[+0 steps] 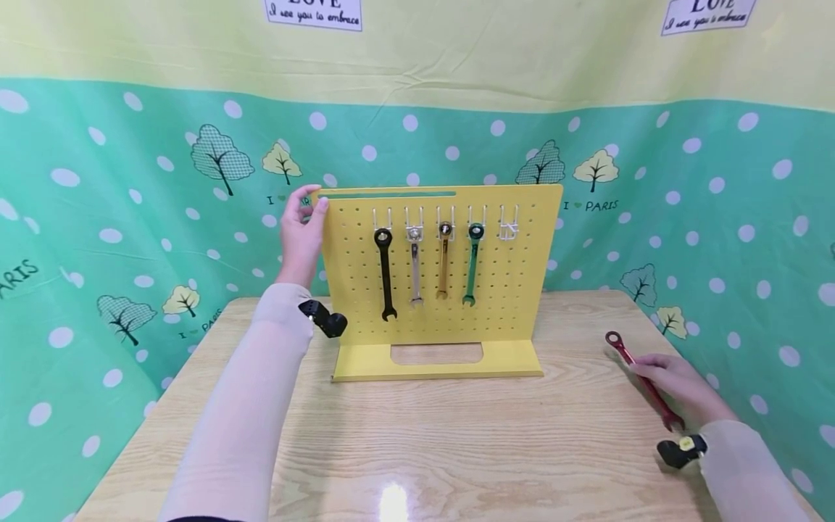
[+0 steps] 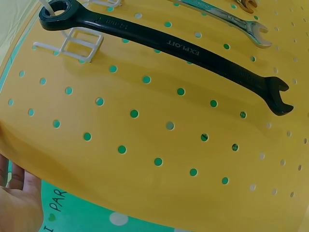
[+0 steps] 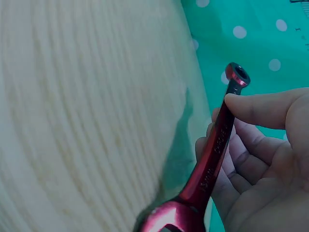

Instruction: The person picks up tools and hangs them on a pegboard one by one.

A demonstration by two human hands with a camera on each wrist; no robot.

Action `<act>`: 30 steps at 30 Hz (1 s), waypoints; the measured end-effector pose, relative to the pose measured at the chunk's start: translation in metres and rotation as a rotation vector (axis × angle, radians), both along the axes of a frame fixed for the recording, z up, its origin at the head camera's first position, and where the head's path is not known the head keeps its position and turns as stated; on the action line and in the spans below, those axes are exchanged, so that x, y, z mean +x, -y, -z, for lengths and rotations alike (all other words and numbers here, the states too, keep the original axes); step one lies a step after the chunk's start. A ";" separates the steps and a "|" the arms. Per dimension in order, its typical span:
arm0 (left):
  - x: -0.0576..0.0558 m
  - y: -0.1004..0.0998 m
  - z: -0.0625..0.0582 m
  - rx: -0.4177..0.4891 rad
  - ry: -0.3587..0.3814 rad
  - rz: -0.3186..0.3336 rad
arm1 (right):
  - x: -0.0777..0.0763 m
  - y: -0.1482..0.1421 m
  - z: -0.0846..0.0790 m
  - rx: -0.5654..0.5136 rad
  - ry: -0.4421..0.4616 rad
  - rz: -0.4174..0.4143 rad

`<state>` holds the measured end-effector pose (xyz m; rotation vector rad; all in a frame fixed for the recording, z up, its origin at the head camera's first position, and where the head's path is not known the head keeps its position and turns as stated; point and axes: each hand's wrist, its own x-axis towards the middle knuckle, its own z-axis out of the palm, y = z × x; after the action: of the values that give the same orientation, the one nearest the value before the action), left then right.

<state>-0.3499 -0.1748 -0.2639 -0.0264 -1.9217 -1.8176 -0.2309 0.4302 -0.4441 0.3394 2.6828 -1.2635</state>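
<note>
My left hand point(image 1: 302, 243) grips the top left corner of a yellow pegboard point(image 1: 538, 261), thumb in front and fingers at the edge. On its white hooks hang a black combination wrench point(image 1: 386, 275), a silver wrench point(image 1: 415, 272), a gold wrench point(image 1: 444, 261) and a green wrench point(image 1: 472, 264). The left wrist view shows the black wrench point(image 2: 183, 50) close up, its ring end on a hook. Far to the right, my right hand point(image 1: 681, 388) pinches a red combination wrench point(image 3: 207, 166) between thumb and fingers, slightly above the table's right edge.
A further white hook point(image 1: 509, 230) sits to the right of the green wrench. The board stands upright on its yellow base point(image 1: 365, 360) on a wooden table point(image 1: 443, 435). Behind and at both sides hangs a green and yellow patterned cloth point(image 1: 404, 130).
</note>
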 end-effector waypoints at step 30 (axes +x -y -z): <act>-0.003 0.001 0.002 -0.010 -0.004 -0.010 | 0.002 0.058 -0.052 -0.022 -0.219 -0.214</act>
<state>-0.3525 -0.1761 -0.2657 -0.0240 -1.9243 -1.8005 -0.2292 0.3720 -0.3917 -0.0940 2.7865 -1.3321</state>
